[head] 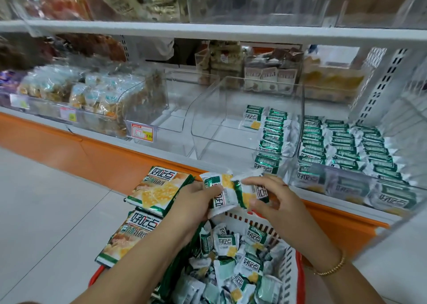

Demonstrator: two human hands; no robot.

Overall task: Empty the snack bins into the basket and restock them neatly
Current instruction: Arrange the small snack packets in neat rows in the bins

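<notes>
- Closest to me, a white slotted plastic basket with a red rim (290, 269) is sitting low in the shot, carrying a loose heap of small green-and-white foil snack packets (231, 257).
- Both hands are hovering right over the basket's far edge. The left hand (196, 202) is curling its fingers round a little bunch of packets (225, 195), thumb on top.
- The right hand (275, 202) is pinching the right end of that same bunch between thumb and fingers, so it's sitting between the two hands and touching both. A thin gold beaded bracelet (332, 266) is hanging on the right wrist.
- Just left of the left hand, large flat green-and-yellow packs (159, 193) are lying stacked across the basket's left edge.
- Past the hands, an orange shelf base (115, 156) is running along under the display.
- On the shelf, a clear acrylic middle bin (231, 96) is holding one tidy row of packets (272, 132) along its right wall.
- Right next to it, the clear right-hand bin (342, 179) is sitting packed with neat rows.
- Further left, a red-and-white price tag (142, 131) is hanging at the shelf edge.
</notes>
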